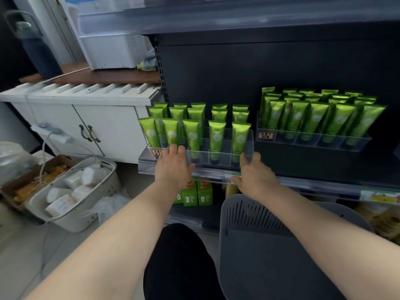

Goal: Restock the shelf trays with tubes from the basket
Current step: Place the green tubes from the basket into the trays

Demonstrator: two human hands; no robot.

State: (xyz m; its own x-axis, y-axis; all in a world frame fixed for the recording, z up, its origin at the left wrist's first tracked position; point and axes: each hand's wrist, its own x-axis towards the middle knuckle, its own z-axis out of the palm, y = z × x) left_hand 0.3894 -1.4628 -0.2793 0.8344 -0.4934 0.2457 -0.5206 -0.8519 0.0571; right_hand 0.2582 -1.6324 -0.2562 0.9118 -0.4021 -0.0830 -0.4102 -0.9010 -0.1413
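Head cam: a dark shelf carries two clear trays of green tubes. The left hand and right hand both grip the left tray by its front edge, fingers curled over. The right tray sits packed beside it. A grey basket is just below the hands. Off to the left there's a white cabinet, plus a white basket on the floor.

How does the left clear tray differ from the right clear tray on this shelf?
The left tray is gripped by the left hand and right hand and overhangs the shelf edge; the right tray sits back, untouched. The left tray's rows show gaps; the right tray is packed tighter. Both are clear, hold green tubes and carry a red-edged label.
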